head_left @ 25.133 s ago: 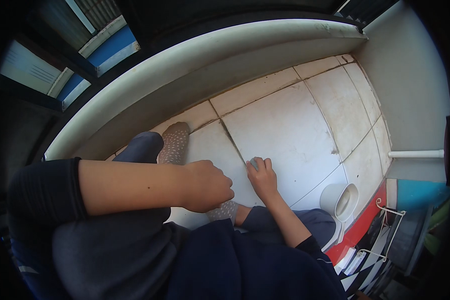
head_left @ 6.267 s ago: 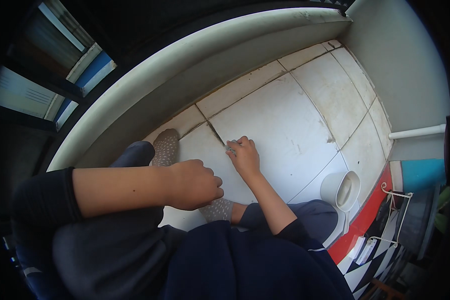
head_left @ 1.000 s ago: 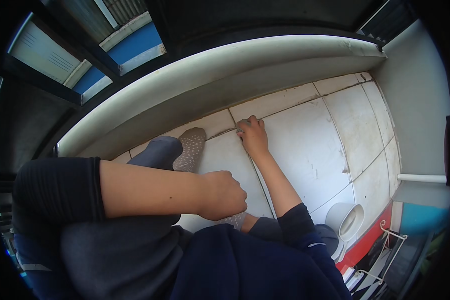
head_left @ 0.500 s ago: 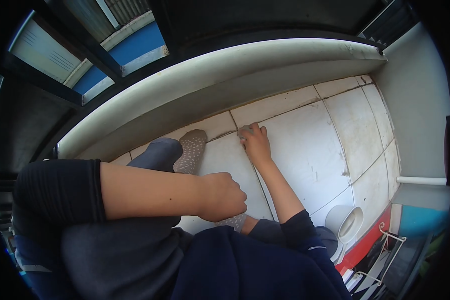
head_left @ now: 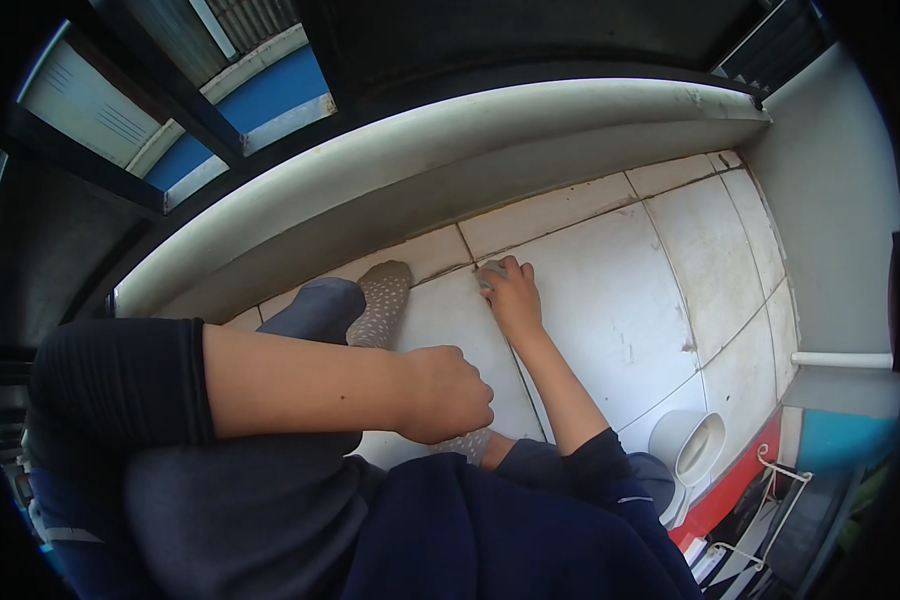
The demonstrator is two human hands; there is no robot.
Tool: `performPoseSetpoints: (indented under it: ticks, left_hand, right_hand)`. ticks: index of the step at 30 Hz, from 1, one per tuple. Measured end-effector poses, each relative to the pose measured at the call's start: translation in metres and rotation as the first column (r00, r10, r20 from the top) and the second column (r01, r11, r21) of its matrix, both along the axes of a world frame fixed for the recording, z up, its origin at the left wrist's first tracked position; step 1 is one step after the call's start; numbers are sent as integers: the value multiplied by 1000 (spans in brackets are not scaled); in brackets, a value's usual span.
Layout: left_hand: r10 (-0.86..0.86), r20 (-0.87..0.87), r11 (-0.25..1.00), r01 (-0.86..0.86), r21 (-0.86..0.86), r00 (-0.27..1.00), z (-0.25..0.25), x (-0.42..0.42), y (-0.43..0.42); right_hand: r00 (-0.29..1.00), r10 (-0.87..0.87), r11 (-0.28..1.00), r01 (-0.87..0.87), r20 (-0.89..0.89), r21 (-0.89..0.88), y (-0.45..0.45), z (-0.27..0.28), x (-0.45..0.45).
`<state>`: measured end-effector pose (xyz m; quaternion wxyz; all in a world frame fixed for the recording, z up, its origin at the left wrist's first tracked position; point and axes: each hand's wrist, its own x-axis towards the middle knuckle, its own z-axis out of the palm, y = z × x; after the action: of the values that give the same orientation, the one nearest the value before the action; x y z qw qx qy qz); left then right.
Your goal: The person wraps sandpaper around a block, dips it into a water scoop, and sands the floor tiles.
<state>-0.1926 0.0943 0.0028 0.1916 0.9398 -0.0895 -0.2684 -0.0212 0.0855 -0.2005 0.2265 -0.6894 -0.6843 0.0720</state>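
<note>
My right hand (head_left: 515, 300) is closed around a small grey pad (head_left: 491, 273), pressed on the white floor tiles (head_left: 610, 300) beside a dark grout line. The fingers cover much of the pad, and I cannot make out whether it is sponge or cloth. Across my lap lies my left forearm, ending in my left hand (head_left: 445, 395), which is curled into a fist with nothing showing from it. Just beyond that fist is my foot in a spotted grey-brown sock (head_left: 382, 305); part of the other sock (head_left: 465, 443) shows below the fist.
A white dipper (head_left: 688, 447) with a handle stands on the tiles at the right, near a red strip (head_left: 735, 480) and a white wire rack (head_left: 785, 478). A low grey ledge (head_left: 450, 170) bounds the floor ahead. The wall (head_left: 820, 180) carries a white pipe (head_left: 845, 360).
My right hand and the grey pad have shifted slightly toward me along the grout line. The left fist stays in the same place.
</note>
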Motion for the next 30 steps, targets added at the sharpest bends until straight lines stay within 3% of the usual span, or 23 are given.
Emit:
performPoseSetpoints:
  ticks: [4, 11, 16, 20, 26, 30]
  left_hand:
    - [15, -9, 1000, -15, -7, 1000, -7, -8, 3]
    - [-37, -26, 999, 37, 17, 999, 0, 4, -2]
    - [-2, 29, 1000, 2, -8, 1000, -3, 0, 2]
    - [5, -23, 1000, -5, -13, 1000, -9, -5, 1]
    - [-28, -26, 1000, 28, 4, 999, -2, 5, -3]
    - [-10, 30, 1000, 10, -9, 1000, 1, 4, 0]
  right_hand:
    - [999, 41, 998, -40, 19, -41, -32, 2, 4]
    - [1000, -30, 999, 30, -10, 45, 26, -3, -8]
    - [1000, 0, 1000, 0, -16, 11, -42, 3, 1]
    - [1000, 16, 999, -16, -10, -38, -53, 8, 5]
    - [999, -39, 999, 39, -2, 29, 11, 0, -6]
    - [999, -31, 999, 31, 6, 25, -30, 3, -1]
